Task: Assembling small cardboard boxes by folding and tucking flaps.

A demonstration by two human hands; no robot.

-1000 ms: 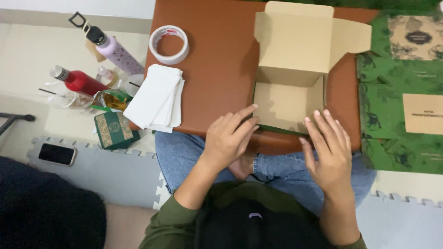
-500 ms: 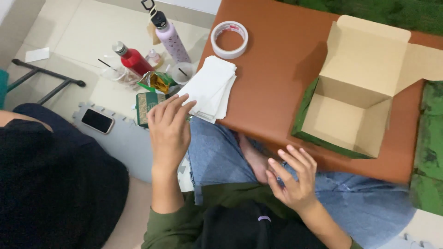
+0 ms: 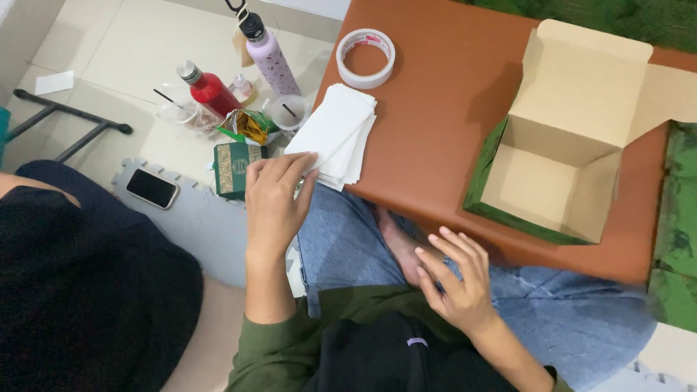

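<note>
My left hand rests with its fingertips on the near corner of a stack of white paper sheets that overhangs the left edge of the brown table. Whether it grips a sheet I cannot tell. My right hand hovers over my lap with fingers spread, holding nothing, just below the table's front edge. An open cardboard box, green outside, stands on the table to the right with its lid flaps up and nothing visible inside.
A tape roll lies on the table's far left. On the floor stand a lilac bottle, a red bottle, a snack packet, a small green box, a phone. Another person in dark clothes sits at left.
My left hand left the box, swung left and settled on the paper stack. My right hand dropped from the table edge to my lap. The view shifted left.
</note>
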